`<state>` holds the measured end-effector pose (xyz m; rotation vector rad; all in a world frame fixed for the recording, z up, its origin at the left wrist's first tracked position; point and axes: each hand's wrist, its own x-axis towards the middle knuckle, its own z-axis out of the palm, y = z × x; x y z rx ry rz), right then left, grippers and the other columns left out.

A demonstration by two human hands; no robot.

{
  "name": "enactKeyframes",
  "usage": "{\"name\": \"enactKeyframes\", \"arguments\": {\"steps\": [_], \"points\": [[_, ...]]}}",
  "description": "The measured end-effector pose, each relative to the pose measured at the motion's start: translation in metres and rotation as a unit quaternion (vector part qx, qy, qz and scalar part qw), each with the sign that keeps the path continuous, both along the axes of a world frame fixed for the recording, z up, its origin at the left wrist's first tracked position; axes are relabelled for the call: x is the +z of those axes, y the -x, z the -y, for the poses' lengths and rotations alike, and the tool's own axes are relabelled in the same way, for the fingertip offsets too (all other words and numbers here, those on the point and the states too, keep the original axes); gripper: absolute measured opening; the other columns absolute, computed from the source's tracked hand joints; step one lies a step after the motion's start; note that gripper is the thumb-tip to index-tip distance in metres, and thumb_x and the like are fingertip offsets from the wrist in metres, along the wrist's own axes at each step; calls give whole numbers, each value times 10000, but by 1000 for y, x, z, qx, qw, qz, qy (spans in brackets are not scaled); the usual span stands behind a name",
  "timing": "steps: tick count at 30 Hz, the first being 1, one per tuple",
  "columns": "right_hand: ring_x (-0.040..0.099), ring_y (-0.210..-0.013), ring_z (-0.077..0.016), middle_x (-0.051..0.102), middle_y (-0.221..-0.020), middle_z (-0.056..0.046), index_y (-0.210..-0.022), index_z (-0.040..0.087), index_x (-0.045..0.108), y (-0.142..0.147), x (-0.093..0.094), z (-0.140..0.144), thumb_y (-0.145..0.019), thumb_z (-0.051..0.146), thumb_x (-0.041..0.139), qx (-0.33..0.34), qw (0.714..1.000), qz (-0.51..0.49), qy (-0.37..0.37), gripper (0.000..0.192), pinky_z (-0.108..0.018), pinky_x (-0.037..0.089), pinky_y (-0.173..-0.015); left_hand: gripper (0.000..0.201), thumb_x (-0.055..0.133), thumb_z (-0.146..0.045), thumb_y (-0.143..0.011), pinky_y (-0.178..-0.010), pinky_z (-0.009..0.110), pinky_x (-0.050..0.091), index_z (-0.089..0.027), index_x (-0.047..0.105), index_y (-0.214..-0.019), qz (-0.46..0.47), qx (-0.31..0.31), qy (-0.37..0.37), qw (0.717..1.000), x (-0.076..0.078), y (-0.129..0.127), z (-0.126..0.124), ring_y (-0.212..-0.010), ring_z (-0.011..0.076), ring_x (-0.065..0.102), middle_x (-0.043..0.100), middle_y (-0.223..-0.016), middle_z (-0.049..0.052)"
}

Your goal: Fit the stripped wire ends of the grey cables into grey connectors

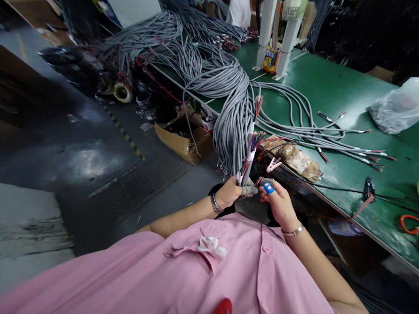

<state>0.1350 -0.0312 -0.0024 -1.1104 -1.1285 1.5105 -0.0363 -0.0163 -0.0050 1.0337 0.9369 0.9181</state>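
We hold a few grey cables [248, 152] upright in our left hand [229, 193], fingers wrapped tight around them just off the edge of the green workbench [343, 85]. Our right hand [279, 203], one fingertip capped in blue, pinches their stripped coloured wire ends [261, 181]. A big grey cable bundle [215, 71] drapes over the bench beside us.

- Pink shirt [222, 277] with short sleeves, buttons down the front, and a small white bow (pinned at the chest).
- Left hand [228, 193]: beaded bracelet at the wrist.
- Right hand [280, 202]: thin silver bangle, blue fingertip cover.
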Motion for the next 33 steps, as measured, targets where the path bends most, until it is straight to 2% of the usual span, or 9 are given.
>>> {"name": "enactKeyframes", "arguments": {"steps": [6,11,13,16,18,22,28,30,33], "points": [[473,-553,-117,578,-686,3,-828,204,618,3,0,-1,-740,425,708,-32,990,124,-55,253,-242,405,-479,327,808,-363,-592,-534,222,351,-127,586,-637,-35,24,-37,998,-5,-9,8,-539,74,419,515,-570,-35],[485,-519,-104,558,-645,19,-812,196,629,1,0,-3,-758,432,685,-28,999,36,-5,249,-251,424,-506,301,760,-388,-658,-527,223,345,-134,600,-669,-40,38,-48,997,-7,-10,6,-527,74,414,524,-572,-31],[481,-519,-96,561,-651,22,-817,194,636,0,0,-5,-744,421,699,-33,999,-3,17,247,-247,417,-512,304,740,-400,-686,-515,224,328,-131,602,-658,-54,21,-53,997,-3,-9,3,-523,74,417,534,-574,-20],[453,-503,-89,547,-614,31,-782,193,637,0,1,-8,-735,389,708,-24,1000,-10,8,214,-239,385,-498,323,743,-404,-687,-516,229,323,-121,606,-617,-86,-28,-59,994,5,-6,0,-526,78,434,548,-566,-4],[451,-509,-92,554,-614,26,-753,191,633,1,2,-10,-735,371,705,-20,1000,11,-14,194,-239,373,-492,327,767,-394,-660,-511,228,323,-117,607,-592,-89,-31,-50,994,8,-6,-1,-510,74,430,544,-538,-6],[439,-514,-94,543,-613,30,-743,192,625,6,5,-9,-747,349,688,-64,997,35,-32,170,-236,362,-488,303,775,-384,-647,-508,223,346,-122,627,-612,-17,58,-10,998,3,-10,0,-498,78,469,575,-538,-2],[413,-510,-87,500,-574,48,-741,190,613,12,2,3,-779,339,666,-106,994,10,-27,163,-230,345,-500,257,813,-311,-585,-554,243,437,-134,636,-641,68,193,13,979,-7,-19,1,-519,103,549,617,-576,2],[406,-502,-85,487,-560,53,-738,191,606,12,0,4,-781,338,670,-104,995,-5,-15,166,-229,344,-500,258,814,-305,-581,-543,238,431,-136,625,-629,70,202,13,977,-6,-20,1,-509,96,538,604,-563,-5],[418,-512,-86,509,-600,48,-789,198,619,8,-1,2,-787,360,662,-86,996,-10,8,169,-229,367,-506,276,816,-318,-577,-515,227,399,-131,613,-604,52,174,17,983,-6,-20,0,-493,87,509,583,-540,-5]]}}
